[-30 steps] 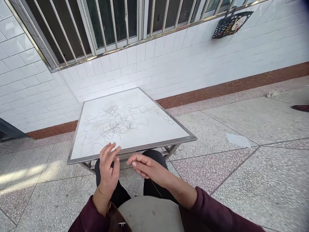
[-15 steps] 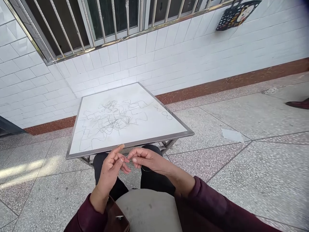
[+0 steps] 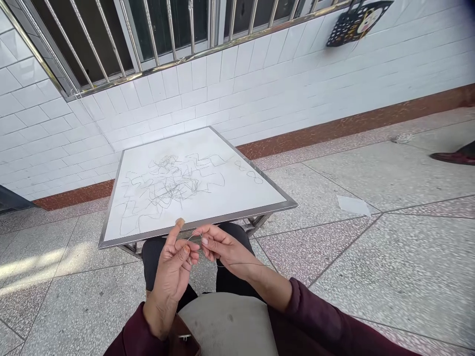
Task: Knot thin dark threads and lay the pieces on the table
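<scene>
Over my lap, in front of the table's near edge, my left hand (image 3: pixel 173 267) pinches a thin wire (image 3: pixel 192 236) between thumb and fingers, with one bandaged-looking or capped fingertip pointing up. Close beside it, my right hand (image 3: pixel 228 249) is closed on the same wire, which arcs between the two hands. A loose length of wire trails past my right wrist. On the white table (image 3: pixel 208 207) lies a tangle of thin bent wires (image 3: pixel 172 185). A few looped wires (image 3: pixel 255 177) rest near the table's right edge.
The metal-rimmed table stands against a white tiled wall (image 3: pixel 178 101) below a barred window (image 3: pixel 159 34). A patterned bag (image 3: pixel 352 24) hangs at upper right. A pale sheet (image 3: pixel 353 205) lies on the speckled floor, and another person's shoe (image 3: pixel 451 157) shows at the right.
My hands have moved slightly apart, and the wire between them now shows as a raised arc. More of its tail shows beside my right wrist. The view has shifted a little.
</scene>
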Demonstrator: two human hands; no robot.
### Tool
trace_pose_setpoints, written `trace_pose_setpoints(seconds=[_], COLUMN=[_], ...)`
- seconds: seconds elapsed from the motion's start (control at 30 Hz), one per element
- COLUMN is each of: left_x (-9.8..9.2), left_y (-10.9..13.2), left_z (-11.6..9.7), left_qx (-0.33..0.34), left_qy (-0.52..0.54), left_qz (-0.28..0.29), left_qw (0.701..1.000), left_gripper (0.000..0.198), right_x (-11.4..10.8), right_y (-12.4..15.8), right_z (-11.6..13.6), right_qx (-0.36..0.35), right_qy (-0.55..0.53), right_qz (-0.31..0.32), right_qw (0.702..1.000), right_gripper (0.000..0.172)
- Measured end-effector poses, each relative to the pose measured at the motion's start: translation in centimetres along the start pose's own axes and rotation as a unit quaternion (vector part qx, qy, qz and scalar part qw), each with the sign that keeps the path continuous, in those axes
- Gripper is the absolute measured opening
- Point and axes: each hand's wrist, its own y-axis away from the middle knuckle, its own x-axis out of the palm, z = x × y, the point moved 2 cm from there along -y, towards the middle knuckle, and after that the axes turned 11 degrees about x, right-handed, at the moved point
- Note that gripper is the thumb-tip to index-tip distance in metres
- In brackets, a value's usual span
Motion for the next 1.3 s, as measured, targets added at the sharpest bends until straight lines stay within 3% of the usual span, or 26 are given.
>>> trace_pose_setpoints(seconds=[0.5,0.93,1.3], left_x=[0.5,1.2,0.8], left_y=[-0.1,0.5,0.9], left_z=[0.3,-0.2,-0.3], left_qx=[0.102,0.160,0.218], left_qy=[-0.054,-0.220,-0.351], left_qz=[-0.079,-0.036,-0.068], left_qw=[0.990,0.962,0.908], left_gripper=[0.074,0.076,0.072], right_x=[2.0,2.8,3.1], right_y=[-0.1,0.1,0.5], right_z=[-0.6,-1.1,-1.6], right_qx=[0.006,-0.041,-0.087], right_qy=[-0.085,-0.014,0.110], right_qz=[0.004,-0.012,-0.033], right_qw=[0.996,0.999,0.990], right_gripper=[0.033,0.035,0.035])
